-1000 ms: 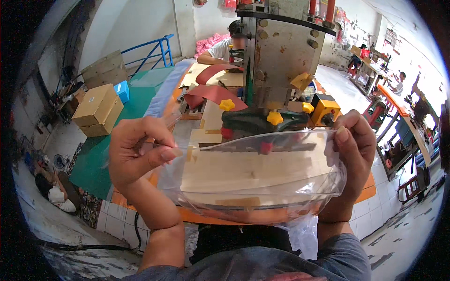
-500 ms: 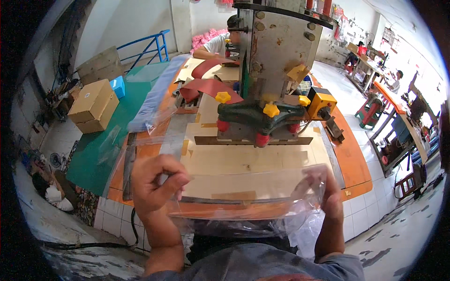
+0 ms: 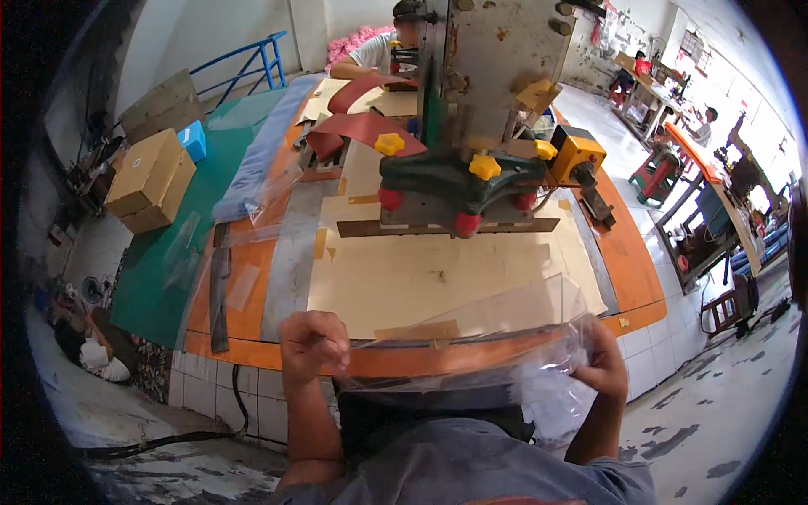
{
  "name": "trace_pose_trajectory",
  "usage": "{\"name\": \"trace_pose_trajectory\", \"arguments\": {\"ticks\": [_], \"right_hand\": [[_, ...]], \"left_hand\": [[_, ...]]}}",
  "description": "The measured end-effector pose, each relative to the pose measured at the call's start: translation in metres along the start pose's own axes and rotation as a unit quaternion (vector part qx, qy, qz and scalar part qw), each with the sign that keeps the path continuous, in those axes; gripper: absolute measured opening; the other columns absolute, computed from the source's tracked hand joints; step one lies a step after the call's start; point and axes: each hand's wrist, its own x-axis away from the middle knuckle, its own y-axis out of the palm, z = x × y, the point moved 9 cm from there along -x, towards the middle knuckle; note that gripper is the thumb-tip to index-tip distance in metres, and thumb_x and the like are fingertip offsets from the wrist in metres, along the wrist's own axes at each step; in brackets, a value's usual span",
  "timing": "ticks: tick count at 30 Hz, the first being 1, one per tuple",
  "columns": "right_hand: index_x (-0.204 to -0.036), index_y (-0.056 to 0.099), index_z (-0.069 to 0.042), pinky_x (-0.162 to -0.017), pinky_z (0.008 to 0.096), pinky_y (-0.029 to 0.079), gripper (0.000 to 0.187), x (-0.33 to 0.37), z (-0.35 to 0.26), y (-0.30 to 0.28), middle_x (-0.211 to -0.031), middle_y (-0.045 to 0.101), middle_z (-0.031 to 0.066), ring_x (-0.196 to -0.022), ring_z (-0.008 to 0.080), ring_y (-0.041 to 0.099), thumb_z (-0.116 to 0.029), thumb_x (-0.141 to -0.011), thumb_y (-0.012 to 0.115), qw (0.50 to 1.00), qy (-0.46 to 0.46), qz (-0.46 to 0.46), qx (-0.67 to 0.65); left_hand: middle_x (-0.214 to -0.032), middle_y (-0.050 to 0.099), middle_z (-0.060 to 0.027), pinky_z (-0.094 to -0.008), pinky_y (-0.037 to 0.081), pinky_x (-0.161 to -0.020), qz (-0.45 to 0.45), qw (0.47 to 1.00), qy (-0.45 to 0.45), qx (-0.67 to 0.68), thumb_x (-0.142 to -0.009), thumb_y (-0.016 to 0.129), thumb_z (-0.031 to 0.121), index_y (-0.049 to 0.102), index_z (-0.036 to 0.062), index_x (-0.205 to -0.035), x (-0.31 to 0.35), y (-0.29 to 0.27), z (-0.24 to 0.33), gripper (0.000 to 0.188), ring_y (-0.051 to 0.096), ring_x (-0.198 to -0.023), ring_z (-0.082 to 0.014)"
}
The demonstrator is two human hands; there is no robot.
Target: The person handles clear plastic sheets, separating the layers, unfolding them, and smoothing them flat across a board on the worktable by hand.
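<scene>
Between my two hands stretches a clear plastic sheet (image 3: 539, 341), over the near edge of the work table. My left hand (image 3: 313, 343) is closed in a pinch on the sheet's left end. My right hand (image 3: 603, 360) grips its crumpled right side, where folded film hangs toward my lap. Past the sheet lies a cream board (image 3: 438, 286) with pieces of brown tape on it. Above the board stands a press head (image 3: 467, 181) with yellow star knobs and red fittings; a thin metal strip (image 3: 362, 228) runs along its base.
Orange table surface (image 3: 627, 278) borders the board. At left are a dark metal bar (image 3: 220, 295), a blue-tinted film stack (image 3: 261, 160), and a cardboard box (image 3: 151, 181) on green sheeting. A yellow control box (image 3: 577, 157) sits right of the press. A person (image 3: 374, 59) works behind it.
My left hand has moved right and down, closer to my right hand. The sheet's far right corner has risen into a point. My view has shifted slightly.
</scene>
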Motion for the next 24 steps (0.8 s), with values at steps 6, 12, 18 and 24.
{"name": "trace_pose_trajectory", "arguments": {"ticks": [6,12,18,24], "right_hand": [[-0.097,0.06,0.002,-0.071,0.0297,0.053,0.024,0.012,-0.059,-0.035,-0.084,0.07,0.0107,-0.078,0.0171,0.069,-0.001,-0.074,0.065,0.97,-0.029,0.073,0.232],[-0.09,0.057,-0.001,-0.09,0.0411,0.047,0.02,0.039,-0.107,-0.073,-0.1,0.066,0.0171,-0.099,0.0317,0.065,-0.002,-0.071,0.063,0.885,-0.045,0.241,0.396],[-0.083,0.053,-0.006,-0.108,0.0536,0.042,0.01,0.04,-0.137,-0.083,-0.133,0.061,0.0203,-0.138,0.0407,0.048,-0.002,-0.078,0.061,0.79,-0.262,0.314,0.457],[-0.091,0.055,-0.004,-0.115,0.0598,0.036,0.034,0.038,-0.112,-0.087,-0.147,0.045,0.03,-0.146,0.0414,0.035,-0.036,-0.102,0.057,0.9,-0.313,0.238,0.19]], "left_hand": [[-0.083,0.07,-0.0099,-0.0288,0.052,-0.06,-0.198,0.967,-0.114,-0.108,-0.09,0.076,0.015,0.068,0.0007,-0.091,0.011,0.059,-0.036,0.016,0.066,-0.067,-0.0165],[-0.091,0.07,-0.0069,-0.0337,0.053,-0.072,-0.39,0.907,-0.099,-0.122,-0.093,0.071,0.019,0.069,0.0055,-0.094,0.048,0.154,-0.083,0.013,0.069,-0.082,-0.0232],[-0.099,0.068,-0.0094,-0.0389,0.053,-0.08,-0.448,0.873,0.008,-0.192,-0.094,0.067,0.023,0.067,0.0063,-0.102,0.095,0.225,-0.115,0.019,0.068,-0.091,-0.0291],[-0.111,0.07,-0.0089,-0.0385,0.052,-0.086,-0.399,0.9,-0.022,-0.177,-0.095,0.068,0.029,0.067,0.0073,-0.111,0.056,0.211,-0.096,0.028,0.068,-0.101,-0.0271]]}}
